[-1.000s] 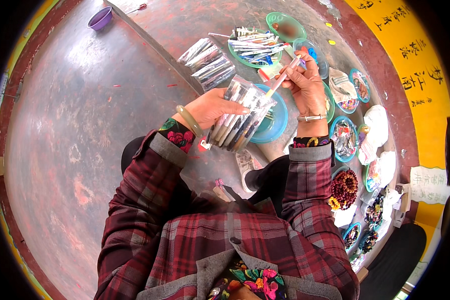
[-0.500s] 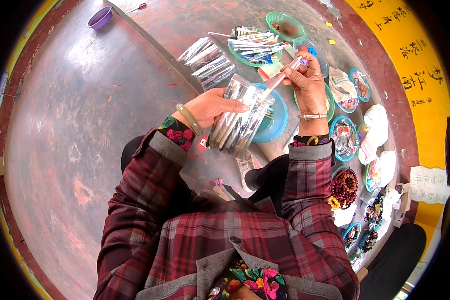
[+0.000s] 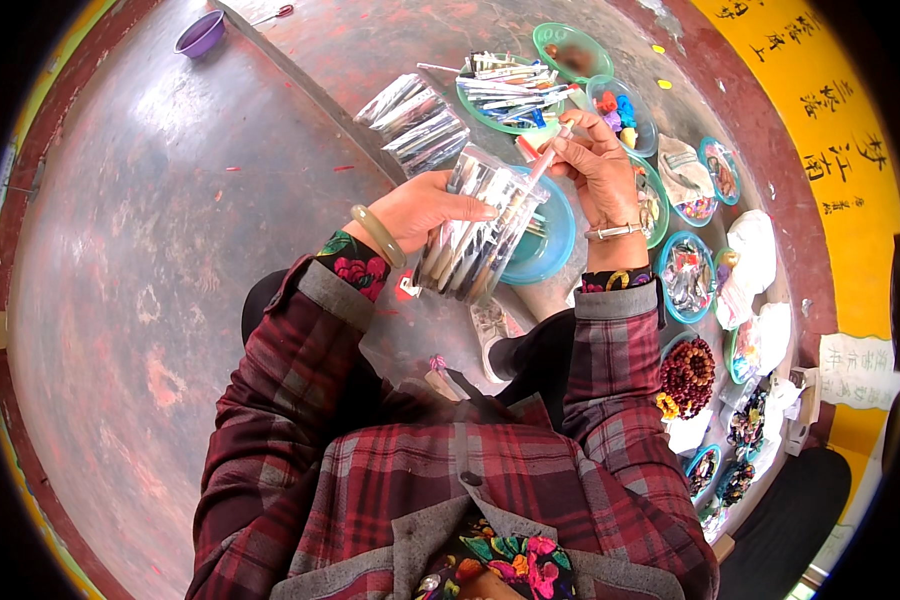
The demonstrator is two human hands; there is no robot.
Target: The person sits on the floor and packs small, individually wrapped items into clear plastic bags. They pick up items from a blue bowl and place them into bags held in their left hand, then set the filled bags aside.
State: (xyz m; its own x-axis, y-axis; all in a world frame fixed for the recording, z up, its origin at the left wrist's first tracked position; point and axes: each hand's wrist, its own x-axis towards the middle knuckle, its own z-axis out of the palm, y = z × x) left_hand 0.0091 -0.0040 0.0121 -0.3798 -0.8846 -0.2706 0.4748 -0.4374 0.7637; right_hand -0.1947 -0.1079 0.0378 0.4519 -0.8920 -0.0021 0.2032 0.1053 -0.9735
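Note:
My left hand [image 3: 422, 212] is closed on a clear plastic bag [image 3: 462, 255] packed with several slim pens, its thumb lying across the front. Between the thumb and fingers of my right hand [image 3: 602, 178] is a pale, slender pen [image 3: 541, 166]. The pen slants down to the left, its lower end at the bag's upper right edge; whether that end is inside I cannot tell. Behind the bag stands a blue basin [image 3: 562, 243] with a few thin sticks visible in it.
A green basin [image 3: 462, 97] heaped with pens stands beyond my hands, beside more filled bags [image 3: 415, 125] on the floor. Bowls of small goods and a coil of dark red beads [image 3: 688, 375] line the right. A purple basin [image 3: 200, 36] sits far left.
My right hand has moved left and slightly down, bringing the pen closer along the bag's edge. My left hand and the bag have barely moved.

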